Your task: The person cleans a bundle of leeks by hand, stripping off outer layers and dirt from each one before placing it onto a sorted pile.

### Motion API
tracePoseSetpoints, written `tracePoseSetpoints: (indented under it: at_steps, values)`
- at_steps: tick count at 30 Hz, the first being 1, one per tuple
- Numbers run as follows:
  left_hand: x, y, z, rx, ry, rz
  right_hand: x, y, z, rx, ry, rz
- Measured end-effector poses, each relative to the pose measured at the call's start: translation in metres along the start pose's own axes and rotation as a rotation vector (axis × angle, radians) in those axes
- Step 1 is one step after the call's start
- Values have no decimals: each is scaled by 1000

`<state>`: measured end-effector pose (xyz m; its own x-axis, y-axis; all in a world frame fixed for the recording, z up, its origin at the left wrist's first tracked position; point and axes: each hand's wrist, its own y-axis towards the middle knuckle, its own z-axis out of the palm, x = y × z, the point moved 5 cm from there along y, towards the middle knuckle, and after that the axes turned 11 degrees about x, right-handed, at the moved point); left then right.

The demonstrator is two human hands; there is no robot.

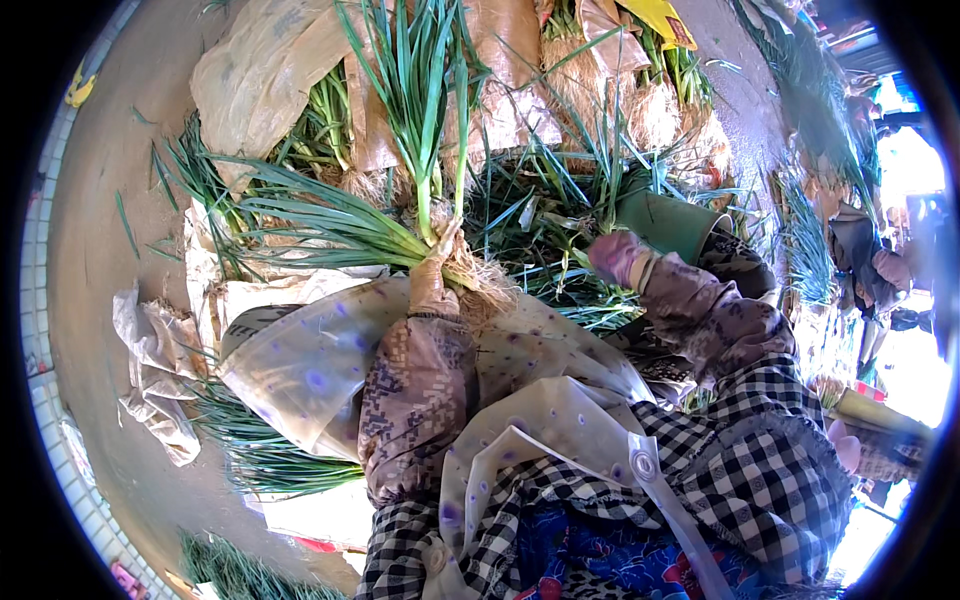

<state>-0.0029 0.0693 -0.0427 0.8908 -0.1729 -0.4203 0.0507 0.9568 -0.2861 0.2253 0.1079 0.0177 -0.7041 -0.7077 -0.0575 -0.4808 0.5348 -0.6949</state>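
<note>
My left hand is closed round the root end of some green garlic. Long flat leaves fan out from it to the left, and pale stringy roots hang to the right of my fingers. Another stalk with tall leaves stands upright just beyond that hand. My right hand, pinkish and a little blurred, is curled at the right edge of a heap of loose green leaves. What its fingers hold, if anything, cannot be made out.
A green bucket lies tipped beyond my right hand. Rooted bundles wrapped in tan sacking line the far side. A spotted clear plastic apron covers my lap. More greens lie at lower left, and people are at far right.
</note>
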Motion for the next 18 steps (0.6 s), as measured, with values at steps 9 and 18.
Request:
tracePoseSetpoints:
  at_steps: [9, 18]
  values:
    - [4, -15, 3, -51, 252, -52, 55, 45, -53, -44, 1717, -261]
    - [8, -10, -26, -190, 43, -339, 104, 13, -43, 23, 867, -739]
